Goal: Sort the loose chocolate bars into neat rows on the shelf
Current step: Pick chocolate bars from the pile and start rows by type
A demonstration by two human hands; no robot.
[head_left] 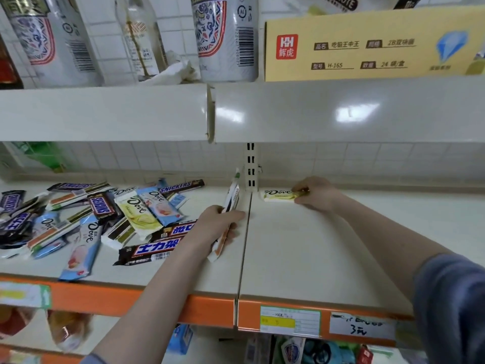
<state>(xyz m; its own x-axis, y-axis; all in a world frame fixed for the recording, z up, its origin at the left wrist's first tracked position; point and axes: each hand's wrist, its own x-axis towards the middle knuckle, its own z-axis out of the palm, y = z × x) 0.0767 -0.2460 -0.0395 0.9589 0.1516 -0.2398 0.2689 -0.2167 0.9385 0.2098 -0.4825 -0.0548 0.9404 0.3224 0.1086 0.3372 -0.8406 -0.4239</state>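
Gripping a thin stack of white-wrapped bars (228, 219) on edge, left hand (212, 225) has fingers curled round the stack's middle, just left of the seam between the two shelf panels; stack runs front-to-back, far end tilted up toward the slotted upright (251, 166). Right hand (313, 194) rests at the back of the right shelf panel (301, 258), fingertips pinching the right end of a yellow Dove bar (279, 196), which lies flat, lengthwise along the back edge, just right of the upright. Loose pile of chocolate bars (86, 219) covers the left panel: Snickers, Dove (blue, yellow) & white/brown wrappers, overlapping at mixed angles, unsorted. One dark Snickers bar (148, 252) lies nearest the left forearm. Orange shelf edge (118, 298) carries price tags (290, 321). Shelf above: cans (224, 38), yellow box (372, 46). Grey sleeve (451, 306) on right arm.
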